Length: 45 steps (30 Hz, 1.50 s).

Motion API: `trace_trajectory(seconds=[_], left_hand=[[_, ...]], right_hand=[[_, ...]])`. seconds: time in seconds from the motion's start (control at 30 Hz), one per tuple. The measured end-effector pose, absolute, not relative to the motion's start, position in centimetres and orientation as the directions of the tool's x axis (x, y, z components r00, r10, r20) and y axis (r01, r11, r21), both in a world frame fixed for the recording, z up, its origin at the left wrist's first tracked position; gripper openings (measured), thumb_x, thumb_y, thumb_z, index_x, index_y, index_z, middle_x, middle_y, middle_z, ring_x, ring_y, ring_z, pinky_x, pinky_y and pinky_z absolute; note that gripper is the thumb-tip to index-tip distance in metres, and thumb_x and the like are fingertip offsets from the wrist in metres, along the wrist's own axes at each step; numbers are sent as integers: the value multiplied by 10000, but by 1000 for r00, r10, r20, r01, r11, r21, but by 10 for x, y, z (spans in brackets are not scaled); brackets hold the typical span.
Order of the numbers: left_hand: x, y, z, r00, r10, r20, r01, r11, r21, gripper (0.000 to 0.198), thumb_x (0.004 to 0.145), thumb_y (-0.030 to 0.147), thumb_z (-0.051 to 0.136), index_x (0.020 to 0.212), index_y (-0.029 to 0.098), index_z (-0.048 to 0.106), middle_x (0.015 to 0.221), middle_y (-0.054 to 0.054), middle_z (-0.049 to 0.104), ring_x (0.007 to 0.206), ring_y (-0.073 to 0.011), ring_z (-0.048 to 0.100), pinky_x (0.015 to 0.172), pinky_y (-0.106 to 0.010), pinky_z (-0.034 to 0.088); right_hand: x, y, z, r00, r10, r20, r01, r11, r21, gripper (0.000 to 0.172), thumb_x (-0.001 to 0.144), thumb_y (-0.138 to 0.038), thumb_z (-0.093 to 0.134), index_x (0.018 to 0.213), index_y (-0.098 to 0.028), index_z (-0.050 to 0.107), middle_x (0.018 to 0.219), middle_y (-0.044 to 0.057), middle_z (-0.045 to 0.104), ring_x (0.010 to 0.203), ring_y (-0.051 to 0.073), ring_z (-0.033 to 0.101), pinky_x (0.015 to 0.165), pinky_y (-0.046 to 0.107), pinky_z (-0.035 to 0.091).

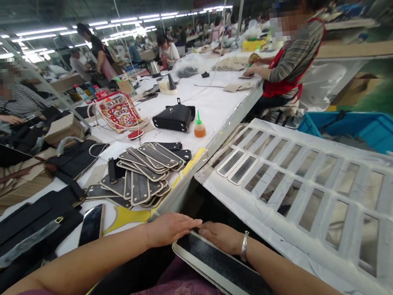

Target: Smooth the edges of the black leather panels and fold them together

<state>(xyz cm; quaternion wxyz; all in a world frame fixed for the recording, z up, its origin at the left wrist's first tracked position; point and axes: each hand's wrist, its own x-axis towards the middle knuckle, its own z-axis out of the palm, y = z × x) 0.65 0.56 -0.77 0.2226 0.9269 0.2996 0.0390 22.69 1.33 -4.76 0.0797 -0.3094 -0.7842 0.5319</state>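
Observation:
A long black panel with rounded corners and a cream edge (224, 267) lies across my lap, its near end running under my right forearm. At its far end my left hand (172, 227) is closed, fingertips pressed together against the panel's edge. My right hand (223, 237), a silver bracelet at its wrist, is curled over the same end, its fingers meeting the left ones. Whether a small part sits between the fingertips is hidden. Beyond the hands, a loose pile of black strips with cream edges and metal studs (149, 169) lies on the white table (178, 142).
On the right a white sheet with rows of rectangular openings (315, 195) holds two black pieces (243, 169). A blue crate (368, 132) stands behind it. A phone (91, 223), black bags (173, 117) and a green-tipped glue bottle (199, 127) are on the table. Co-workers sit nearby.

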Motion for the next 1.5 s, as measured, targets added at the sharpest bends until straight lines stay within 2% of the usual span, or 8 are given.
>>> trace_trajectory(seconds=[0.13, 0.3, 0.43, 0.6, 0.83, 1.2, 1.33, 1.5], left_hand=[[6, 2, -9, 877, 479, -33, 472, -848, 243, 437, 871, 140, 389, 1306, 174, 391, 1181, -109, 569, 1141, -206, 476, 978, -360, 360], [16, -8, 0, 881, 473, -16, 470, -870, 146, 278, 844, 190, 451, 1088, 152, 577, 1075, -116, 621, 1167, -255, 442, 1017, -460, 271], [45, -37, 2, 905, 410, 111, 360, -880, 309, 277, 855, 322, 475, 1070, 180, 576, 1112, -76, 606, 1162, -243, 436, 1010, -422, 282], [83, -77, -15, 896, 409, 172, 282, -824, 491, 252, 825, 330, 538, 1016, 172, 584, 1020, -48, 626, 997, -184, 526, 903, -311, 376], [103, -95, -21, 781, 605, 156, 485, -744, 459, 176, 856, 234, 489, 760, 169, 622, 853, -16, 629, 868, -169, 522, 788, -310, 377], [121, -99, -14, 708, 703, 63, 663, -693, 281, 112, 817, 215, 462, 809, 149, 552, 889, -63, 569, 901, -229, 471, 767, -366, 383], [126, -98, -15, 661, 750, 25, 726, -648, 232, 132, 781, 208, 481, 886, 139, 520, 956, -88, 531, 920, -257, 456, 755, -399, 390], [125, -98, -14, 651, 759, -1, 734, -629, 256, 175, 761, 212, 508, 922, 148, 487, 971, -87, 509, 896, -244, 462, 750, -382, 405]], right_hand=[[256, 0, -43, -791, 583, -184, 386, 242, -890, 478, 907, -457, 259, 1294, -232, 426, 1285, 42, 491, 1171, 201, 441, 1010, 341, 290], [298, -34, -23, -631, 734, -250, 567, 216, -795, 401, 893, -406, 349, 1203, -231, 533, 1212, 56, 551, 1152, 217, 460, 1006, 392, 312], [323, -106, -14, -217, 976, 32, 749, 188, -635, 319, 869, -349, 429, 1135, -252, 576, 1228, 66, 520, 1190, 237, 403, 1049, 467, 230], [309, -184, -42, -2, 968, 250, 726, 173, -665, 185, 808, -285, 544, 960, -209, 620, 1287, 99, 429, 1224, 260, 343, 1013, 441, 319], [279, -189, -71, 187, 917, 353, 705, 125, -698, 154, 837, -244, 490, 747, -184, 599, 1259, 96, 437, 1204, 237, 372, 972, 439, 361], [269, -175, -57, 165, 917, 364, 858, 48, -511, 170, 850, -265, 443, 726, -172, 514, 1288, 132, 422, 1249, 248, 311, 994, 472, 320], [266, -170, -48, 201, 896, 396, 916, -29, -400, 195, 845, -253, 439, 950, -117, 531, 1311, 191, 393, 1235, 279, 336, 965, 488, 345], [258, -183, -60, -225, 804, 550, 952, 302, -53, 347, 876, -119, 327, 1179, -145, 494, 1252, 101, 509, 1244, 248, 345, 1044, 498, 214]])
